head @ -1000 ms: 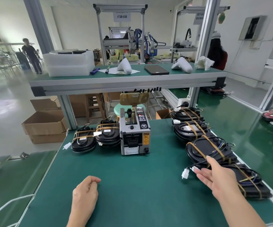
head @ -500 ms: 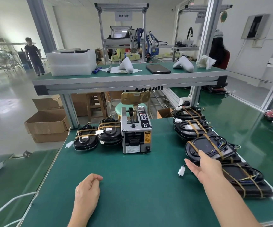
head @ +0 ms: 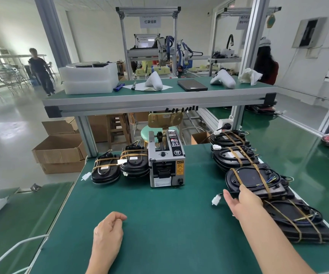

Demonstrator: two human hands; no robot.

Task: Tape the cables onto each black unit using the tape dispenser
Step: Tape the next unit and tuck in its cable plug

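The grey tape dispenser (head: 166, 160) stands mid-table. Left of it sit two stacks of black units (head: 120, 167) with brown tape strips over their cables. A row of black units runs along the right edge; my right hand (head: 240, 200) touches the near edge of the third one (head: 255, 179), fingers extended, with its white connector (head: 216, 199) dangling just left of my thumb. The nearest unit (head: 296, 220) lies beside my right forearm. My left hand (head: 108, 232) rests on the green mat with fingers loosely curled, holding nothing.
A raised shelf (head: 159, 99) crosses above the table's far end, carrying foam trays, a tablet and white parts. Cardboard boxes (head: 59, 149) sit on the floor at left. A second green bench (head: 307, 155) lies to the right. People stand in the background.
My right hand has slid forward from the nearest unit to the edge of the third unit. My left hand has stayed put.
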